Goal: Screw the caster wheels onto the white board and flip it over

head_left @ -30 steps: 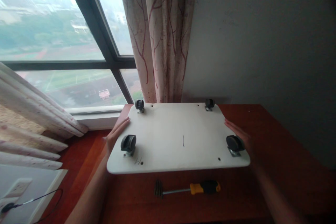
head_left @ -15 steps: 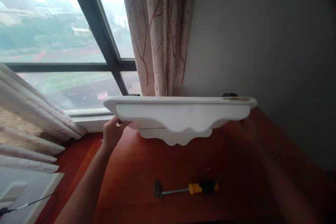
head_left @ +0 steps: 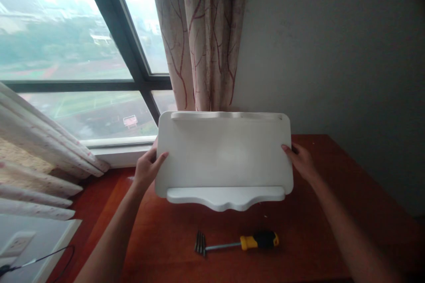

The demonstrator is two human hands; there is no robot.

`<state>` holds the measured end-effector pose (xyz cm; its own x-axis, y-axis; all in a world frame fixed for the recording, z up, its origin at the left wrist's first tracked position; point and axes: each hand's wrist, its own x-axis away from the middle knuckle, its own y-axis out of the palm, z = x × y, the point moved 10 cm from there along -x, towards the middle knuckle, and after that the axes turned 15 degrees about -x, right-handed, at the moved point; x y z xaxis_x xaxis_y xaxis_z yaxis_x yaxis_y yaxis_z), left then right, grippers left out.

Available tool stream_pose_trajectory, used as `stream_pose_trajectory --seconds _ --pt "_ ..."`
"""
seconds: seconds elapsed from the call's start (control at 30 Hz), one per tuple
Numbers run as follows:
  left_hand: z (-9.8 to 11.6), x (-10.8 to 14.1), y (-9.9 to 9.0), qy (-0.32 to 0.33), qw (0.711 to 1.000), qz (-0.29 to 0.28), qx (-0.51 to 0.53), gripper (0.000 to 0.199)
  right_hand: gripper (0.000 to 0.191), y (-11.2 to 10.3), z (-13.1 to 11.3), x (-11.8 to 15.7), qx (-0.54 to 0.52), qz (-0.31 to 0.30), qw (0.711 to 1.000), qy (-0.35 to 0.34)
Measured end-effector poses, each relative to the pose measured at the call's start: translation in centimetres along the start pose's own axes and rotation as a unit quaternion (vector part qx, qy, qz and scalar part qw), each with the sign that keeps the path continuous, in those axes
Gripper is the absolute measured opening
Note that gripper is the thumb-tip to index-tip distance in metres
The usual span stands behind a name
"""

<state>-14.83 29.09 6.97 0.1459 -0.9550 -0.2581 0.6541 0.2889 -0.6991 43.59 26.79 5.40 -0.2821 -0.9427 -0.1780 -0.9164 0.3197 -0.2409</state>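
Observation:
A white board point(head_left: 222, 152), shaped like a small shelf with wavy-edged strips along its two long sides, is held tilted over the wooden tabletop. My left hand point(head_left: 148, 166) grips its left short edge, thumb on the broad face and fingers behind. On the opposite short edge my right hand point(head_left: 300, 157) is closed the same way. Nearer to me lie a yellow and black screwdriver point(head_left: 250, 242) and, by its tip, several screws point(head_left: 200, 243). The fingers behind the board are hidden.
The reddish wooden tabletop point(head_left: 159, 239) runs back to a grey wall point(head_left: 325, 53). A window point(head_left: 66, 53) and patterned curtains point(head_left: 209, 40) stand behind and to the left. At lower left, a black cable point(head_left: 49, 254) hangs by a wall socket point(head_left: 18, 244).
The white board has turned from nearly edge-on to showing its broad face. My right hand has moved left with it, and the dark pieces behind the board are now out of sight.

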Motion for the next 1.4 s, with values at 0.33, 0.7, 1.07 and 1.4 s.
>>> stream_pose_trajectory --seconds 0.33,0.7,1.07,1.4 --pt "-4.1 1.1 2.9 -0.108 0.990 -0.079 0.044 0.060 0.058 2.7 3.4 0.0 -0.005 -0.014 0.997 0.072" --pt "-4.7 1.9 3.9 -0.140 0.980 -0.139 0.023 0.057 0.054 3.4 6.1 -0.3 0.011 -0.039 0.992 0.119" --pt "-3.3 1.6 3.2 -0.109 0.982 -0.147 -0.038 0.053 0.056 3.3 6.4 0.1 0.010 -0.047 0.990 0.133" --pt "-4.3 5.6 1.5 -0.122 0.987 -0.106 0.010 0.076 0.053 -0.7 4.6 7.0 0.034 -0.031 0.991 0.122"
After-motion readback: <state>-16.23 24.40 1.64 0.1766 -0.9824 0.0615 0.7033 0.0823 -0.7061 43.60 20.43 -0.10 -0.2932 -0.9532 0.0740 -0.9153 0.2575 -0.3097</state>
